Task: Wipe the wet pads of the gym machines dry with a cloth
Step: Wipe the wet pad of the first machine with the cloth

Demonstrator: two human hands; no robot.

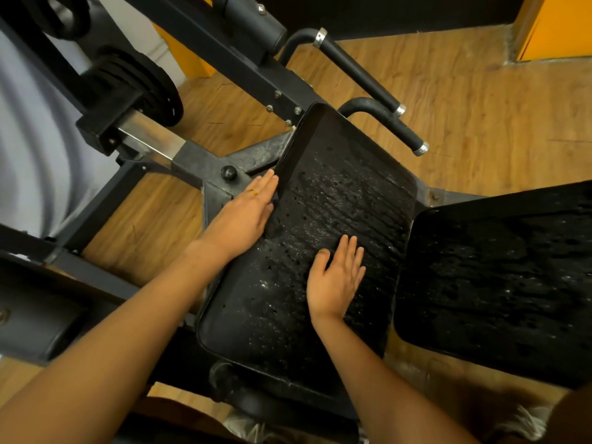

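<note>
While both hands lie on the machine, neither holds a cloth, so the wiping looks not yet begun. The right hand (336, 280) rests palm down near the middle of the central pad (346, 193), its grip wide and flat, fingers straight and close together, clasping nothing. The left hand (243, 216) lies against that pad's left edge, fingers straight, a thin ring (254, 192) on one finger; its grip is likewise spread and empty.

The central pad is a long rounded rectangle of black vinyl, ribbed across its width and beaded with water drops. Its long axis runs away from the person, leaning a little right at the far end, and the right hand's fingers point almost along it. A second pad (499, 283), equally black and wet, sits just beside it to the right, apart by a narrow gap, so the right hand is the nearer one to it.

At the bottom edge, low on the right, shows some pale frayed fabric (528, 421); whether it is the cloth I cannot tell. If it is, it lies behind and below both hands, closer to the right one, and a hand would have to draw back toward the body to fetch it.

Beyond the pads stand two black handles with chrome caps (362, 72), a painted steel frame (198, 161) with a round knob (229, 173), stacked weight plates (144, 88) and a wood-patterned floor (480, 107).
</note>
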